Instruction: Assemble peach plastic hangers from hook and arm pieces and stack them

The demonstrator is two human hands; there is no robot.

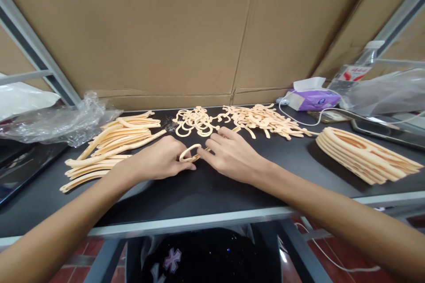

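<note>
Between my hands, low over the black table, is a peach-coloured curved plastic hook [184,152] joined to or lying against a short straight piece. My left hand [168,158] is closed on the hook's left side, its thumb underneath. My right hand [229,154] pinches the right end, and its fingers hide part of it. Behind my hands lies a pile of loose peach hooks [195,121]. Right of that is a heap of short peach strips [262,119]. Long peach curved arms [122,135] are laid out beside my left hand.
A stack of peach oval-framed pieces [361,154] stands at the right. Behind it are a purple tissue pack [315,98], a white cable [318,119], a phone [392,131] and a bottle [357,70]. Clear plastic wrap [66,119] lies left. Cardboard [166,31] walls the back.
</note>
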